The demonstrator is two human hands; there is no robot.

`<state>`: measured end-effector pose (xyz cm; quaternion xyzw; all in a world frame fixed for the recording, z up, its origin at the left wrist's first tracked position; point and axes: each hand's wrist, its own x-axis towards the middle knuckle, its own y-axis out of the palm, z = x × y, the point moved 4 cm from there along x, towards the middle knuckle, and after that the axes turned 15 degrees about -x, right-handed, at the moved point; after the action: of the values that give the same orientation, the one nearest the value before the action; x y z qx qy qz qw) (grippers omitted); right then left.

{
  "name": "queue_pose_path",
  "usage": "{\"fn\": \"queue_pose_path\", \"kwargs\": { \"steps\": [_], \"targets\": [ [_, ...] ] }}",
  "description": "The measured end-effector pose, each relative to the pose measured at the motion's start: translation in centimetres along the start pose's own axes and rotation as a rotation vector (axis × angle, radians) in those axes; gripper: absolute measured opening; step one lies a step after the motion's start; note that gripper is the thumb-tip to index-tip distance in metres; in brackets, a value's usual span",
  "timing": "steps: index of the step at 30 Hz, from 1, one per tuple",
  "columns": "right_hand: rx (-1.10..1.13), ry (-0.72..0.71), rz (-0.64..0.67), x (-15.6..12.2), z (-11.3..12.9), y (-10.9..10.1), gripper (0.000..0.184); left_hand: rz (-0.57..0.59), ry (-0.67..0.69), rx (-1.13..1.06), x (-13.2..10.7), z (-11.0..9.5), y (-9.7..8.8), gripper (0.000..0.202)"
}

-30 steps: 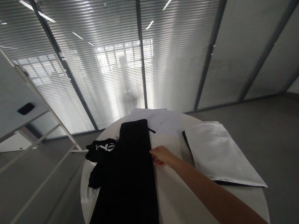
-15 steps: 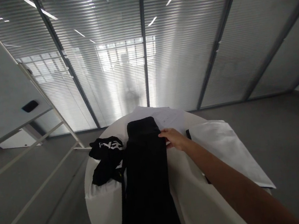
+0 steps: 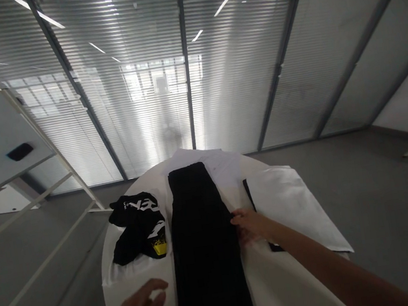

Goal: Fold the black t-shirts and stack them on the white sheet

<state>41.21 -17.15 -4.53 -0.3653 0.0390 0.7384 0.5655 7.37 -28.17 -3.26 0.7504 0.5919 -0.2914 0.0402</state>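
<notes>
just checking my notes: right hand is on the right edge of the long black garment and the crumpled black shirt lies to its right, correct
Not quite. In the head view the right hand does touch the long black garment at its right edge, but the crumpled black shirt lies to its left.

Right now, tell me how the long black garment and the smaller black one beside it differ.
The long black garment lies flat and straight down the table; the smaller black garment sits crumpled. The long one is plain; the smaller shows white lettering and a yellow patch. The right hand touches only the long one. Both are black cloth.
</notes>
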Motion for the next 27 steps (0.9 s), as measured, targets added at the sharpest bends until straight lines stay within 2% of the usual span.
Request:
{"fn": "queue_pose_path", "kwargs": {
  "steps": [3,6,8,10,14,18,20,23,25,27],
  "targets": [
    [-0.125,-0.105,0.173,-2.5,-2.3,1.7,0.041,0.008,-0.014,-0.012,4.3,-3.0,-0.1,0.055],
    [-0.193,-0.24,0.222,-4.6,-3.5,2.9,0.038,-0.021,-0.026,0.107,8.6,-4.5,1.1,0.046],
    [-0.122,-0.313,0.214,-6.0,-3.5,3.1,0.041,-0.07,-0.013,0.226,11.0,-5.3,1.9,0.044],
    [0.021,-0.317,0.23,-7.2,-3.3,3.2,0.054,-0.125,0.005,0.326,12.5,-6.1,2.5,0.042],
    [0.224,-0.249,0.259,-9.0,-3.9,3.6,0.085,-0.202,0.062,0.447,13.5,-7.2,3.1,0.037],
    [0.285,-0.274,0.301,-10.2,-5.1,5.2,0.11,-0.224,0.083,0.487,13.7,-6.8,3.2,0.033],
    [0.276,-0.271,0.371,-10.6,-5.5,6.3,0.12,-0.242,0.09,0.479,14.1,-6.7,3.1,0.034],
    [0.235,-0.264,0.44,-10.8,-5.3,7.1,0.119,-0.215,0.07,0.446,15.5,-6.9,2.9,0.037],
    [0.247,-0.259,0.396,-10.7,-5.0,7.1,0.115,-0.188,0.062,0.427,16.7,-7.3,2.9,0.037],
    [0.231,-0.231,0.302,-10.5,-4.9,6.9,0.11,-0.215,0.063,0.419,17.8,-7.7,2.7,0.035]
  ]
}}
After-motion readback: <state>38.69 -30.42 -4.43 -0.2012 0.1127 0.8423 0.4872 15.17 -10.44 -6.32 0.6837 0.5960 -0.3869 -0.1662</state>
